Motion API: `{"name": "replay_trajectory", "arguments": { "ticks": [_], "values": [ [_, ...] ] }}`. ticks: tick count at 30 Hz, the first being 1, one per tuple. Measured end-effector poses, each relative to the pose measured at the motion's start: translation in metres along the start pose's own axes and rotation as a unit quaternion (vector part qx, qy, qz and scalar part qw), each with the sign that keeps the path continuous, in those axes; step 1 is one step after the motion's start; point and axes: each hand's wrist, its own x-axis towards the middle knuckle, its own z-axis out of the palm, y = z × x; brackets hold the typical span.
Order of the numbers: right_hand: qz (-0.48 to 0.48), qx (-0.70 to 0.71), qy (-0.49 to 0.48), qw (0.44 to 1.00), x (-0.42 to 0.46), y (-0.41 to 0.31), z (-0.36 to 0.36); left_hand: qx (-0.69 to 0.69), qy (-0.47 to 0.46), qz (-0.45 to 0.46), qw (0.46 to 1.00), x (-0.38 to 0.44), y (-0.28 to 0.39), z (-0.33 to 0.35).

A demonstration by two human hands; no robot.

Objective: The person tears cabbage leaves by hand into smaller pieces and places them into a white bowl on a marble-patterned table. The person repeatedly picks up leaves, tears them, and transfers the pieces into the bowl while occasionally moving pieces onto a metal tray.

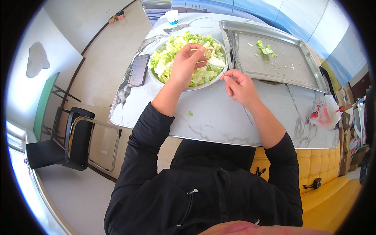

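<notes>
My right hand (239,87) pinches a thin metal skewer (247,114), whose lower end slants down towards me over the table. A pale lettuce piece (216,62) is threaded on the skewer just above those fingers. Over the bowl, my left hand (188,63) has thumb and fingers closed on another bit of lettuce (208,53) near the skewer's upper part; the fingers partly hide it. Beneath both hands stands a round metal bowl (195,88), heaped with torn lettuce (164,66).
A shallow metal tray (261,69) to the right holds a bundle of skewers (234,53) and a lettuce scrap (266,50). A phone (138,70) lies left of the bowl. A paper cup (172,17), a plastic bag (326,113) and a lettuce crumb (190,113) are on the marble-patterned table (211,117).
</notes>
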Motion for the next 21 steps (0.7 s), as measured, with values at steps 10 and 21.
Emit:
{"name": "replay_trajectory", "arguments": {
  "ticks": [10, 21],
  "values": [
    [-0.010, -0.005, 0.003, 1.000, 0.000, 0.001, 0.003, 0.037, -0.032, 0.011, 0.999, -0.003, -0.002, 0.002],
    [-0.021, -0.005, 0.028, 0.999, 0.000, -0.003, 0.000, 0.638, 0.174, 0.273, 0.698, 0.009, 0.035, -0.059]
  ]
}}
